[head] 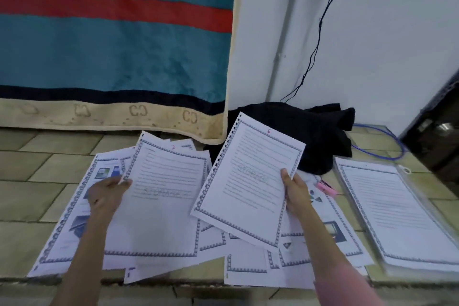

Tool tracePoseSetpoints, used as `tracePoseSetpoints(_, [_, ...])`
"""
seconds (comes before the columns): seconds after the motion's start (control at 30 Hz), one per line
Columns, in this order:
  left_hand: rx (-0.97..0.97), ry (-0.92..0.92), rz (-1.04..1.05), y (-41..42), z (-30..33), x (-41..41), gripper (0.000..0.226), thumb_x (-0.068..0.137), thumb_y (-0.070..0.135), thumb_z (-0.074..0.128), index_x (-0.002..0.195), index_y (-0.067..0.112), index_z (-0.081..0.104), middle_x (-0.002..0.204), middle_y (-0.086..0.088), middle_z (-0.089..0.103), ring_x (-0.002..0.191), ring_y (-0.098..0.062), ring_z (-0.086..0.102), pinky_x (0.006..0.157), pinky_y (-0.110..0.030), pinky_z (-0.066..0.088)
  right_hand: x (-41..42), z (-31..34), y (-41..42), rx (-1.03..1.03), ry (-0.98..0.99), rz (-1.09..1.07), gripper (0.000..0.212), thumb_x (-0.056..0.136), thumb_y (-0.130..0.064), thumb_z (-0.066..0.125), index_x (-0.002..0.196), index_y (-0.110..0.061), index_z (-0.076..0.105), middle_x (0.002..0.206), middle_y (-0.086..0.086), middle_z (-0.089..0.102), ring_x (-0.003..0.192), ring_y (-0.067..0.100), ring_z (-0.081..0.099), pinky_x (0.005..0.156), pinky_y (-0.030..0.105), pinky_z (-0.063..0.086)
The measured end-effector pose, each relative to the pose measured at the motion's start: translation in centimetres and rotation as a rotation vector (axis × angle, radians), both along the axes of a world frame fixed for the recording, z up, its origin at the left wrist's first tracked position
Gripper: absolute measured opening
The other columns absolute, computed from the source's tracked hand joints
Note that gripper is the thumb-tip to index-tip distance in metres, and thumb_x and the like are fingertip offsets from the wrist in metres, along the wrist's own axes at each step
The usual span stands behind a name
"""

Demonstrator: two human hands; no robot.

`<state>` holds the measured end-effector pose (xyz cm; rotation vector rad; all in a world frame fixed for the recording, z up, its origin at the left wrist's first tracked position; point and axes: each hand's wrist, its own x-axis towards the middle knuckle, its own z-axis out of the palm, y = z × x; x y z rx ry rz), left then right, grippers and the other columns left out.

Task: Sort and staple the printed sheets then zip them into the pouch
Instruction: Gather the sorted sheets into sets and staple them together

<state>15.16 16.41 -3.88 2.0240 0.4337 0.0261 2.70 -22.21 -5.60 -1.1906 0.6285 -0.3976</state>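
Still mid-sort: right hand is pinching page 6 aloft, left hand is gripping page 7 on the scattered sheets, while stapling and the pouch are waiting.

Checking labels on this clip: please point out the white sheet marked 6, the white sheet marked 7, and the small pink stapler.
White sheet marked 6 (248, 181): head view, page centre.
White sheet marked 7 (164, 196): head view, page centre.
Small pink stapler (325, 187): head view, visible body.
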Motion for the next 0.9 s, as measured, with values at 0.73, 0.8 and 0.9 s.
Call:
tracePoseSetpoints(0.73, [0.096, 0.057, 0.148, 5.1, -0.5, -0.1, 0.042, 0.081, 0.017, 0.070, 0.117, -0.003, 0.061, 0.114, -0.023, 0.064, 0.105, -0.036, 0.060, 0.092, -0.035, 0.043, 0.4, -1.3, 0.0, -0.312, 0.005, 0.159, 0.037, 0.079, -0.036, 0.068, 0.107, -0.011, 0.067, 0.107, 0.004, 0.071, 0.101, 0.025, 0.067, 0.092, 0.050, 0.052])
tracePoseSetpoints(0.8, [0.034, 0.051, 0.152, 5.0, -0.2, 0.0, 0.043, 0.080, 0.018, 0.072, 0.117, -0.002, 0.061, 0.115, -0.021, 0.064, 0.107, -0.034, 0.059, 0.096, -0.034, 0.042, 0.4, -1.1, 0.1, -0.339, 0.007, 0.150, 0.028, 0.087, -0.026, 0.064, 0.108, -0.009, 0.066, 0.106, 0.002, 0.070, 0.102, 0.025, 0.066, 0.090, 0.047, 0.053])
tracePoseSetpoints(0.9, [-0.046, 0.007, 0.112, 4.5, 0.0, 0.2, 0.040, 0.082, 0.020, 0.070, 0.116, 0.000, 0.061, 0.114, -0.016, 0.065, 0.102, -0.031, 0.061, 0.092, -0.034, 0.047, 0.3, -1.0, 0.2, -0.318, 0.005, 0.139, 0.024, 0.089, -0.024, 0.062, 0.107, -0.010, 0.066, 0.103, -0.002, 0.070, 0.097, 0.015, 0.068, 0.083, 0.032, 0.057])
